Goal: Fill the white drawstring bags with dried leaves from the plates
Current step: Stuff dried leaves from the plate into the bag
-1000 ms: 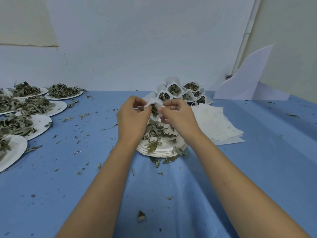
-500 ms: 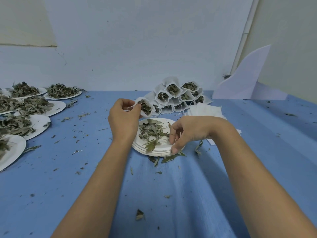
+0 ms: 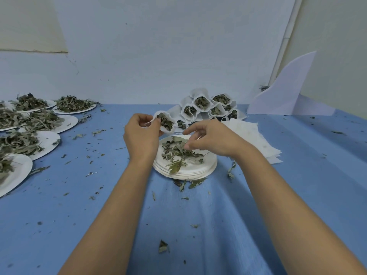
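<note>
Sideways, the left hand holds the bag, mouth facing right.
</note>
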{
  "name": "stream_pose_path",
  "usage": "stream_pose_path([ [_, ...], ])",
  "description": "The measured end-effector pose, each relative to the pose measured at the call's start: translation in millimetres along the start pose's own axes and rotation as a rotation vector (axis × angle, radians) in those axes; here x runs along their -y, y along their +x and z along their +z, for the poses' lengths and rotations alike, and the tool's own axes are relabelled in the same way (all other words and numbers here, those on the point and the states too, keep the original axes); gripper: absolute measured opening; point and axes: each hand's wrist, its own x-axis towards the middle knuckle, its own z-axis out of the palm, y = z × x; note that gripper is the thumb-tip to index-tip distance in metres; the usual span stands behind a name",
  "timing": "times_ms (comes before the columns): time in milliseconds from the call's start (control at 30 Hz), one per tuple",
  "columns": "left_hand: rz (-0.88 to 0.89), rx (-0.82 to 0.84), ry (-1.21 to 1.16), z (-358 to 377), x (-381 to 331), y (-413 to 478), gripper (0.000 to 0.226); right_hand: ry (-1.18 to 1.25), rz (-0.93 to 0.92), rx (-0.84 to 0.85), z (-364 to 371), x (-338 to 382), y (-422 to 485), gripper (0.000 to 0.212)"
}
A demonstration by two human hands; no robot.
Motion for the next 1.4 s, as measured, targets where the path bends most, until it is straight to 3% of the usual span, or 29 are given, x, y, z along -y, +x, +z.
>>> stream_pose_path([
  [67,-0.003,-0.005,-0.002,0,0,1,0.013,0.013,-0.022,0.068,-4,3,-2,0.021],
  [167,-0.005,-0.007,-0.006,0,0,1,0.014,-0.113,0.007,0.402,-14,10,-10,0.008],
  [267,0.002,0.003,0.006,0,0,0,0.015,-0.291,0.116,0.597,-11,14,-13,0.014],
  [500,0.008,0.028,-0.010,0,-2,-2,0.017,-0.442,0.144,0.634,-1,18,-12,0.029],
  [767,-0.013,0.031,-0.054,-1,-1,-2,0.017,-0.400,0.142,0.545,5,14,-11,0.015],
  [1067,-0.024,0.025,-0.103,-3,-4,-2,0.017,-0.361,0.093,0.528,-5,14,-11,0.019],
  [1400,-0.041,0.042,-0.134,-3,-3,-4,0.016,-0.426,0.166,0.514,-3,11,-12,0.013],
])
